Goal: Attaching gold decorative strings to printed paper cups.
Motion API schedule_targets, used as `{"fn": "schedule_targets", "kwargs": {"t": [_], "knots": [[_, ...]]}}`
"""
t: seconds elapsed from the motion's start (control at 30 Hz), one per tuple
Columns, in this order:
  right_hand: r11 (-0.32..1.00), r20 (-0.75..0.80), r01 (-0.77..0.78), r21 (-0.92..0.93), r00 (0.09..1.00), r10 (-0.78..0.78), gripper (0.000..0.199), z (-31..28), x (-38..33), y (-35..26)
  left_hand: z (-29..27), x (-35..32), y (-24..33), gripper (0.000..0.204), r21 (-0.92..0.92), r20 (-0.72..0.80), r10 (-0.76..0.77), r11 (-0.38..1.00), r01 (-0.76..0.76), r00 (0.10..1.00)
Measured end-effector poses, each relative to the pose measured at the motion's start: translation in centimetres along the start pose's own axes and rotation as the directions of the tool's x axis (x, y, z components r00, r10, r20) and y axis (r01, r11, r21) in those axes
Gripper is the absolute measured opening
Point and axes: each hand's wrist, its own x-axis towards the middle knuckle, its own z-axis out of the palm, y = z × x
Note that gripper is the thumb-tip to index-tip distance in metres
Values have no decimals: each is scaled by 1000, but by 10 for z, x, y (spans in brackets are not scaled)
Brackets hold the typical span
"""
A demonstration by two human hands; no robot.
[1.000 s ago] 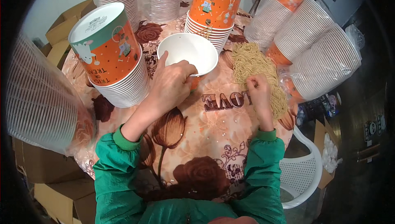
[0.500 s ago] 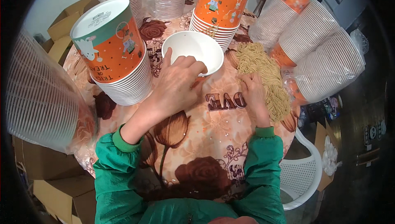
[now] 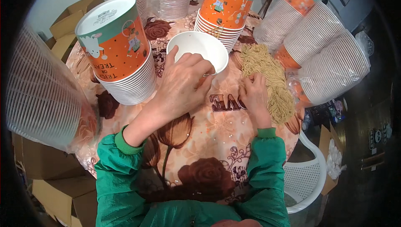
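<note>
A white-lined paper bucket (image 3: 196, 45) stands in the middle, its mouth tilted toward me. My left hand (image 3: 184, 81) is closed on the bucket's near side, thumb and fingers at the rim, with the index finger stretched along the left edge. A small dark bit shows near these fingertips, too small to name. Just left of a bundle of tan cord (image 3: 271, 81), my right hand (image 3: 255, 95) has its fingers curled in a pinch; whatever is between them is hidden.
On the left stands an upturned stack of orange and green buckets (image 3: 121, 56); a similar stack (image 3: 223, 10) is behind the bucket. Bagged stacks (image 3: 334, 68) lie at the right, another bagged stack (image 3: 46, 89) at far left. A flowered cloth (image 3: 217, 143) covers the table. A white chair (image 3: 307, 177) stands right.
My right hand has shifted slightly left along the cord bundle, its fingers curling more. My left hand stays at the bucket's rim, its thumb slightly higher.
</note>
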Motion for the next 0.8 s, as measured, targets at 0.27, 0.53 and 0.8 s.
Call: {"fn": "schedule_targets", "kwargs": {"t": [0.27, 0.53, 0.8], "knots": [[1000, 36, 5, -22, 999, -5, 9, 14, -4, 8, 5, -2, 14, 8, -174, 17, -38, 984, 41, 999], [988, 49, 8, 154, 999, -16, 14, 7, -15, -4, 66, -22, -3, 13, -323, 281, -3, 941, 98, 960], [991, 180, 12, 132, 983, -36, 15, -12, -22, -37, 93, -32, -18, 38, -225, 438, -54, 960, 167, 897]]}}
